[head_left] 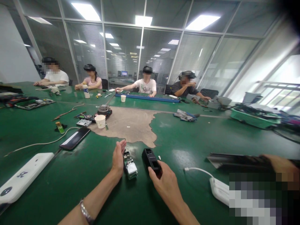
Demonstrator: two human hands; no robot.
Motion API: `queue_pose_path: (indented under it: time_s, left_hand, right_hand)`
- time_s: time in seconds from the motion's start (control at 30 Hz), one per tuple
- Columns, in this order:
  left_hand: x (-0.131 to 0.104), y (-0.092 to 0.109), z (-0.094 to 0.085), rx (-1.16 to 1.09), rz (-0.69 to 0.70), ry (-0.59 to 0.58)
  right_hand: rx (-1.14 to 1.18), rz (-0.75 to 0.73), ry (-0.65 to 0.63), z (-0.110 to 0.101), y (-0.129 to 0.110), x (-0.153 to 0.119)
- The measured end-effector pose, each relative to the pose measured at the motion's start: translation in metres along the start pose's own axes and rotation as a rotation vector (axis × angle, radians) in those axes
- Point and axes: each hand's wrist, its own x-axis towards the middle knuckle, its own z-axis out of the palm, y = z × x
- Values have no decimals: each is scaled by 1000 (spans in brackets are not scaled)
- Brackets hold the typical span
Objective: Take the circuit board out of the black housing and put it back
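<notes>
While beside a circuit board (pixel 130 168), left hand (pixel 118 157) edgewise, fingers free — right hand's (pixel 165 175) round black casing (pixel 150 158).

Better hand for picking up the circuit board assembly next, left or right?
Left, probably: the left hand is right beside the circuit board assembly and appears to hold nothing, while the right hand grips the black plastic casing.

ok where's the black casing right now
In the head view, the black casing is in the right hand, lower half, just right of centre, with the small circuit board on the green table to its left.
</notes>
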Motion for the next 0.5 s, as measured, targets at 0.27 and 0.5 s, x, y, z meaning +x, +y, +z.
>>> queue_pose_path:
  time_s: [0.27, 0.5]
  left_hand:
    - [-2, 2, 1, -2, 3, 1]
    - [-2, -1, 2, 1, -3, -52]
  right_hand:
    - [-23, -49, -10, 14, 5, -7]
    - [174, -53, -8, 2, -11, -2]
